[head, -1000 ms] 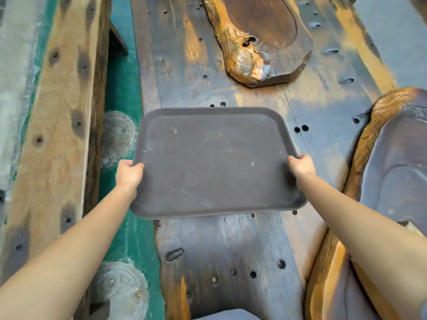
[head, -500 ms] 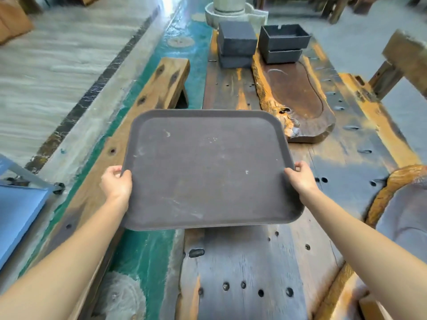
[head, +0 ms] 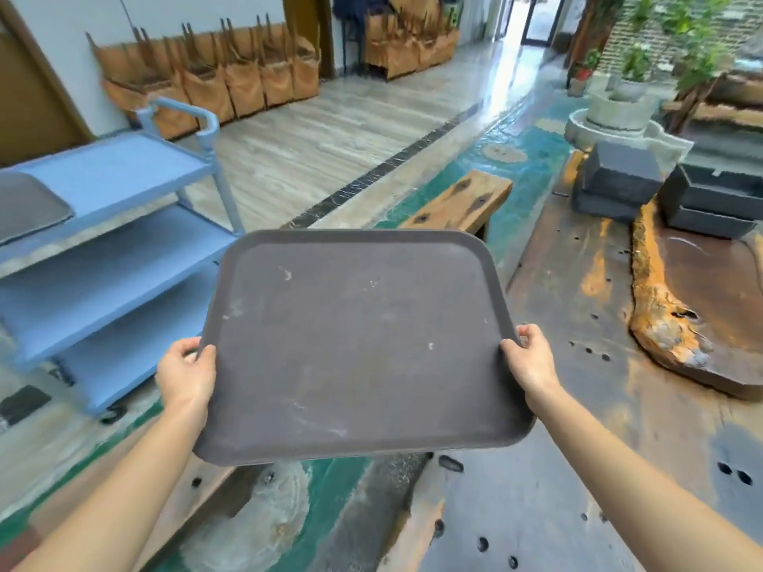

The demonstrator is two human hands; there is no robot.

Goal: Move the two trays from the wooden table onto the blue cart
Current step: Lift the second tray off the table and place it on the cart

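Note:
A dark brown tray (head: pixel 355 344) hangs in the air in front of me, roughly level, over the gap between the wooden table (head: pixel 578 468) and a bench. My left hand (head: pixel 186 373) grips its left edge and my right hand (head: pixel 530 361) grips its right edge. The blue cart (head: pixel 103 249) stands to the left with three shelves. A second dark tray (head: pixel 29 208) lies on the cart's top shelf, partly cut off by the frame's left edge.
A wooden bench (head: pixel 458 200) runs between the table and cart. On the table sit a carved wooden tea tray (head: pixel 702 307) and dark stone boxes (head: pixel 619 179). Stacked chairs (head: pixel 214 72) line the far wall. A stone basin (head: pixel 619 109) stands beyond the table.
The tray has been lifted off the table and carried left, still held at both sides. My view has swung up and left, bringing the blue cart and room into sight.

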